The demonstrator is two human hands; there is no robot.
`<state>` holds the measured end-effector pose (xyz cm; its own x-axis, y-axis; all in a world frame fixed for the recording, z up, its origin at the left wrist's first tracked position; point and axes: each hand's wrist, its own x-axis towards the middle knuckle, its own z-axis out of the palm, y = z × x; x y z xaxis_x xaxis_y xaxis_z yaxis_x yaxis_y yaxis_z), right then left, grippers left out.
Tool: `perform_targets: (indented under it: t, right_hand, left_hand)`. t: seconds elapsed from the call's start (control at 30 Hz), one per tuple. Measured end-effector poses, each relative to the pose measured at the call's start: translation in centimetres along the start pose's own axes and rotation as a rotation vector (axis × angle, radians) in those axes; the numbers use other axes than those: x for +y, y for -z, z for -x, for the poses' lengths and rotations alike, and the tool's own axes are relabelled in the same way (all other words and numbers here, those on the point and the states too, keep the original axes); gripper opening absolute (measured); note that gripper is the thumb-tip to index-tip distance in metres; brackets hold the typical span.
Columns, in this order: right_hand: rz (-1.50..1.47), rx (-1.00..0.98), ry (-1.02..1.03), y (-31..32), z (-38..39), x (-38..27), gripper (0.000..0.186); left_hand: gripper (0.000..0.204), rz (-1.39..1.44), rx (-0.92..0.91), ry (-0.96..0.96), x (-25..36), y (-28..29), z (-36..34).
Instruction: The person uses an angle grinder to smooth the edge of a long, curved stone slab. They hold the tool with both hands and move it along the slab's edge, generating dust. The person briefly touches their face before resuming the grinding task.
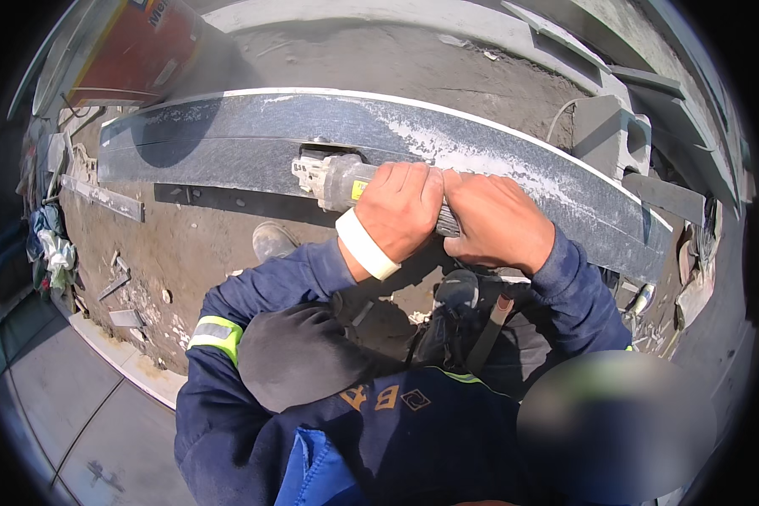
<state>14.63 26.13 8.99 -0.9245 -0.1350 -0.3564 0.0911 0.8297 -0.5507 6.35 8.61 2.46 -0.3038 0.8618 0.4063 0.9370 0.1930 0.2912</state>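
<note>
Your left hand (396, 209) grasped the dusty power tool (339, 181) around its body and your right hand (499, 221) wrapped its rear, probably to steady it from two points. The tool's head pointed toward nine o'clock, over the slab (236, 139), which lay crosswise beyond you, likely for easy reach. The slab looked long and dark grey, whitened at one o'clock. A red bucket (139, 52) stood at ten, a concrete block (600, 135) at two.
</note>
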Motion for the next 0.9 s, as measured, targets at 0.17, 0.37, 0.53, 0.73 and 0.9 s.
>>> perform_targets:
  t: [0.17, 0.37, 0.53, 0.73, 0.9]
  right_hand:
    - [0.005, -0.018, 0.022, -1.0, -1.8, 0.5, 0.044]
    - [0.003, -0.056, 0.012, -0.9, -2.2, 0.4, 0.045]
    - [0.014, -0.015, 0.000, -0.1, 0.4, 0.4, 0.047]
    - [0.006, -0.045, -0.015, -0.2, -0.3, 0.4, 0.046]
    - [0.002, -0.052, 0.000, -1.0, -2.2, 0.2, 0.041]
  left_hand:
    - [0.030, -0.030, 0.006, 0.019, -1.4, -0.9, 0.9]
    - [0.030, -0.020, -0.027, 0.027, -1.5, -0.5, 0.9]
    - [0.044, 0.036, -0.062, -0.006, 0.2, 0.1, -0.2]
    - [0.025, -0.028, -0.044, -0.017, -0.2, 0.2, -0.2]
    - [0.031, -0.057, -0.018, -0.002, -1.7, -0.7, 1.0]
